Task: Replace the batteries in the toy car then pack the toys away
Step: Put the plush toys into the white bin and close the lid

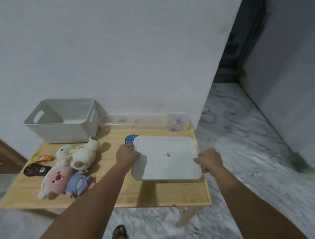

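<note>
A white rectangular lid (165,157) is held flat above the right half of the wooden table (156,195). My left hand (126,154) grips its left edge and my right hand (209,159) grips its right edge. The blue toy car (129,139) peeks out behind the lid's far left corner, mostly hidden by the lid and my left hand. A black remote control (36,169) lies at the table's left edge. An open white bin (63,120) stands at the back left.
Soft toys lie on the left half: a cream plush (82,153), a pink pig plush (60,179) and a small orange toy (43,157). Clear plastic boxes (144,122) line the wall at the back. My sandalled foot (120,235) stands on the marble floor.
</note>
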Available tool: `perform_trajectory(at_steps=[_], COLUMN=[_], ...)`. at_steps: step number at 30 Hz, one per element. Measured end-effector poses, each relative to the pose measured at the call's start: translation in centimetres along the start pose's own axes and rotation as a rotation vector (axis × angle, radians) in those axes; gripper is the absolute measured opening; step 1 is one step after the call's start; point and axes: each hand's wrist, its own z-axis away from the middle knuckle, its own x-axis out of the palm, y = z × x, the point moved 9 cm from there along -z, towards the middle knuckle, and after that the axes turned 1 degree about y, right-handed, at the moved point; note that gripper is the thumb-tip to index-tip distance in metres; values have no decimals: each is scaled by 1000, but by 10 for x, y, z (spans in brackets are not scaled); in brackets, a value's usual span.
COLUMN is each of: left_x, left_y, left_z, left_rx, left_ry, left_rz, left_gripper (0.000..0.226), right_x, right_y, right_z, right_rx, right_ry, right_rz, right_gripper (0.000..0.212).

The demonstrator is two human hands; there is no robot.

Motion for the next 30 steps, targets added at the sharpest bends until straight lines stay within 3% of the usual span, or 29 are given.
perform_trajectory(at_steps=[2,5,7,9,18,24,30], left_x=[19,41,52,61,83,80,52], left_y=[-10,-29,-39,-52,-76,-75,-61], left_z=[10,23,30,34,56,59,55], left_rx=[-1,-61,-88,-123,-223,-195,-125], left_ry=[-14,-46,-78,-104,-239,-249,-177], left_rz=[-96,-164,-176,-149,-73,-45,-79], left_gripper=[8,20,6,16,39,75,59], right_x=[4,11,17,23,33,33,36], right_y=[28,59,75,87,96,90,58], right_z=[-1,2,3,3,19,23,23], right_rx=[27,64,88,97,116,75,-13], right_ry=[-16,-37,-40,-43,-43,-21,-21], right_rz=[22,44,74,119,190,200,188], right_gripper=[21,15,21,29,29,25,9])
